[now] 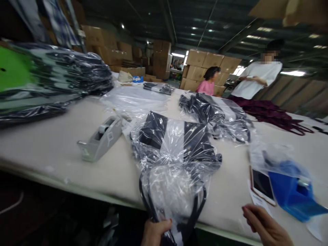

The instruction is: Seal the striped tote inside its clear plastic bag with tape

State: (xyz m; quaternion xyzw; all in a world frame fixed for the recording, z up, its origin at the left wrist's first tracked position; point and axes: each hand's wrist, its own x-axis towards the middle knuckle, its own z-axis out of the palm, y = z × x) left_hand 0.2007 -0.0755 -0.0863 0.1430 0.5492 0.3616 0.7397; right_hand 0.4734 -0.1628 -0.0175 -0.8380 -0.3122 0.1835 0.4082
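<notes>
In the head view, a clear plastic bag [176, 160] holding a folded dark garment with a light centre strip lies on the table. Its lower end, with dark straps inside, reaches over the front edge. My left hand [155, 232] is closed around that end, thumb on top. To the right, my right hand [268, 225] is over the table's front part, apart from the bag, fingers curled together. Whatever those fingers may hold is hidden. Nearest to it are a phone [263, 186] and a white paper slip [258, 201].
A grey tape dispenser [102, 138] stands left of the bag. Behind lie another bagged dark item [217, 112] and clear plastic sheets [135, 97]. Blue plastic [289, 191] is at right, a large wrapped stack [64, 71] at left. Two people are beyond the table [51, 143].
</notes>
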